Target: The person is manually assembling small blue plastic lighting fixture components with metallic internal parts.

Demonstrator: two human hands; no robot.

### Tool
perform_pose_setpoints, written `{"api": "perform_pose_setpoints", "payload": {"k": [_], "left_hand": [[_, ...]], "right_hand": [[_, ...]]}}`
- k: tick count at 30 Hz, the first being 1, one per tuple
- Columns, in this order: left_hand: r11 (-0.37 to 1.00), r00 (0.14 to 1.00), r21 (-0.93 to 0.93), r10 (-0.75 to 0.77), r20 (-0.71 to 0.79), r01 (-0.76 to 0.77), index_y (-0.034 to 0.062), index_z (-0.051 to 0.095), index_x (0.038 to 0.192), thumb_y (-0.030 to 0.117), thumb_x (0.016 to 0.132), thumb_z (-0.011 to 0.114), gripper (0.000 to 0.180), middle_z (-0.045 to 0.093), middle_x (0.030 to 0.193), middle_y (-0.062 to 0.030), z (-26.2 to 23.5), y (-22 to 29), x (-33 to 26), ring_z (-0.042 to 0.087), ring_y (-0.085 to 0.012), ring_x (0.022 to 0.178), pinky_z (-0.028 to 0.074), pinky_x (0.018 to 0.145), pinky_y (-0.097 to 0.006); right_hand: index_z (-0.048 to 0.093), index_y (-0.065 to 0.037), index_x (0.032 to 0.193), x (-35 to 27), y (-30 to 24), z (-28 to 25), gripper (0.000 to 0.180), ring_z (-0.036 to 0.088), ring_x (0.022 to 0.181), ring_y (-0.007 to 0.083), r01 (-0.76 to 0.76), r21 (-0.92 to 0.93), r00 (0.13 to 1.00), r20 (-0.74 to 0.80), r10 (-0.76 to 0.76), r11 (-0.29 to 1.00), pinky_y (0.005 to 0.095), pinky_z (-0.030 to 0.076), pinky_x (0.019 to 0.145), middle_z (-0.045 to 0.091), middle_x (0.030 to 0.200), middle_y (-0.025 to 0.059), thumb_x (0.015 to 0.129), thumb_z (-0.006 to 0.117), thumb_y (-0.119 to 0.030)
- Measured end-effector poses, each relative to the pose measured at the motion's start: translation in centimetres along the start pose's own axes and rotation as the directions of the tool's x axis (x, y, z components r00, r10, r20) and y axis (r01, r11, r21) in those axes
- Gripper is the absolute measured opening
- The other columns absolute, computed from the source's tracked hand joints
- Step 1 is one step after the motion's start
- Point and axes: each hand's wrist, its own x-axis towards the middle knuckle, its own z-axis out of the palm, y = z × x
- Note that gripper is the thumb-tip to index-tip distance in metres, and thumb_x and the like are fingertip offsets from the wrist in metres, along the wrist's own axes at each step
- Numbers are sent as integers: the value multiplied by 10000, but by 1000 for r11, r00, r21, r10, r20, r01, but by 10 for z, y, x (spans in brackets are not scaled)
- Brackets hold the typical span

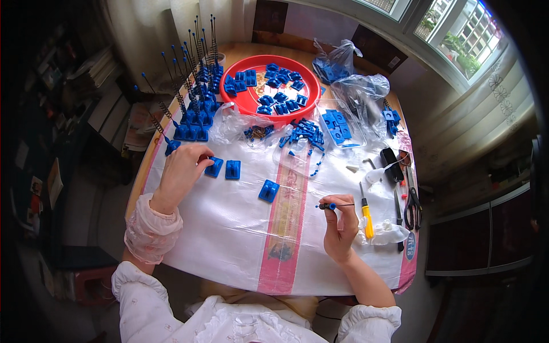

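My left hand (182,174) reaches over the left part of the table, thumb and fingers closed at the edge of a square blue plastic base (214,167). Two more such bases lie to its right, a blue base (233,170) close by and another blue base (269,191) nearer the middle. Over the right part, my right hand (339,228) pinches a small dark coil spring (326,206) with blue ends and a thin dark rod that sticks out to the right.
Finished-looking blue bases with upright springs (194,117) stand at the left edge. Behind are a red basin (227,100) of blue parts, loose blue pieces (306,134) and a clear tray (359,140). A yellow screwdriver (367,220), black scissors (413,208) and a white bottle (374,175) lie right.
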Motion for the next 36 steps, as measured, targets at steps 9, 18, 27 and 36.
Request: {"api": "perform_pose_setpoints", "payload": {"k": [9, 18, 27, 36], "left_hand": [[996, 995, 60, 67, -71, -62, 2, 763, 961, 63, 841, 797, 139, 748, 937, -143, 3, 0, 0, 724, -314, 865, 576, 780, -375], [987, 978, 57, 155, -137, -149, -21, 745, 979, 37, 851, 784, 147, 741, 942, -159, 11, -6, -6, 721, -322, 847, 572, 762, -373], [989, 979, 3, 144, -146, -145, -30, 751, 997, 39, 874, 771, 143, 753, 946, -155, 16, -16, -11, 729, -300, 845, 567, 751, -351], [992, 990, -24, 121, -72, -123, -50, 744, 983, 14, 870, 757, 130, 741, 904, -171, 10, -12, -2, 710, -305, 802, 540, 736, -359]], "right_hand": [[649, -15, 1100, 0, 0, 0, 242, 614, 891, 245, 19, -10, 1000, 1, -19, 1000, 321, 496, 756, 685, 987, 119, 906, 613, 126], [622, 18, 1093, -1, 0, -3, 233, 620, 948, 237, 1, -19, 999, 53, 0, 1000, 328, 527, 828, 684, 1040, 141, 911, 572, 155], [647, -9, 1085, 0, 1, 0, 237, 607, 873, 251, 31, -24, 999, 17, -31, 999, 327, 493, 742, 682, 989, 126, 898, 613, 133], [646, -7, 1083, 1, 1, 0, 236, 608, 876, 254, 28, -33, 999, 27, -28, 999, 328, 497, 737, 682, 993, 127, 896, 615, 133]]}}
